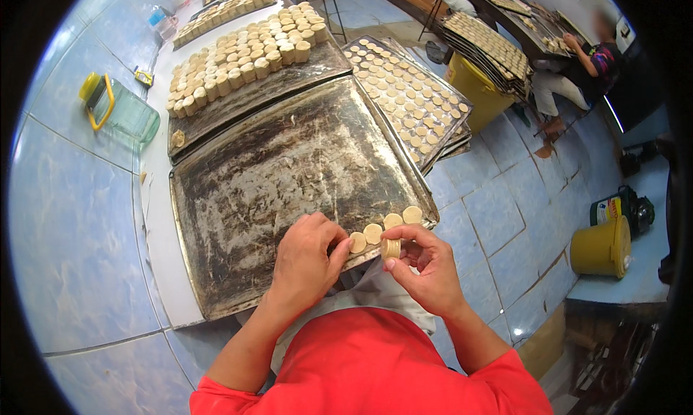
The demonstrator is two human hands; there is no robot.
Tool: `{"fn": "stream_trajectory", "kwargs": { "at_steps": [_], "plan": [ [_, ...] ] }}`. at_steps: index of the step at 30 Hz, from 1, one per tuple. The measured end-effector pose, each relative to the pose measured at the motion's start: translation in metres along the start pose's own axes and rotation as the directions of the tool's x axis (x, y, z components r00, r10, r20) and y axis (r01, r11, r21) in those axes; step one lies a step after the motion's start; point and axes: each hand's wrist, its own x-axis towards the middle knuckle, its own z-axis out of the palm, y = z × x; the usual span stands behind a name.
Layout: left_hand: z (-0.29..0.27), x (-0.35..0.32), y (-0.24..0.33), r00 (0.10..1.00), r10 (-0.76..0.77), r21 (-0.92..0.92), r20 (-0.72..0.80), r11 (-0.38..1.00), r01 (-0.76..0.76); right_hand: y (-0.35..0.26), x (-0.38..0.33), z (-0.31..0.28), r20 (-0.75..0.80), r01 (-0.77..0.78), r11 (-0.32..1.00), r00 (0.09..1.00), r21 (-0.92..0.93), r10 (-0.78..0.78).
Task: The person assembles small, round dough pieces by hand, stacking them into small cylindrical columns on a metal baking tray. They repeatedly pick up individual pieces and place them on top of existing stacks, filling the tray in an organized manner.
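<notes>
Pale dough stack (390,248) pinched in our right hand (426,271); our left hand (307,260) fingertips press a disc (357,242) onto the tray (238,198).

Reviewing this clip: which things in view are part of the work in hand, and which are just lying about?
In use:
left hand
right hand
stack of dough discs in the right hand
dough discs laid in a row
near baking tray

Lying about:
plastic jug
yellow buckets
filled tray

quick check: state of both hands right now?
Left hand: fingers pinched on a round dough disc at the near edge of the baking tray.
Right hand: closed on a small stack of dough discs.
</notes>
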Motion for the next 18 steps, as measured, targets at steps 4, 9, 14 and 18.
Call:
{"fn": "stream_trajectory", "kwargs": {
  "at_steps": [4,9,14,18],
  "plan": [
    [-0.004,-0.015,0.001,0.997,-0.003,-0.312,0.08,0.95,0.028,0.0,-0.001,0.01,0.077,0.002,0.998,0.997,0.062,-0.007],
    [-0.009,-0.023,-0.01,0.999,0.0,-0.349,0.043,0.937,0.015,-0.001,0.001,0.02,0.111,-0.056,0.998,0.992,-0.025,0.059],
    [-0.021,-0.033,-0.019,0.999,-0.029,-0.176,0.019,0.984,0.032,-0.001,0.006,0.036,0.071,0.059,0.998,0.996,0.012,-0.06],
    [-0.023,-0.045,-0.016,1.0,0.02,-0.432,0.005,0.902,-0.016,-0.002,0.006,0.048,0.173,-0.065,0.989,0.984,0.132,0.041]
  ]
}}
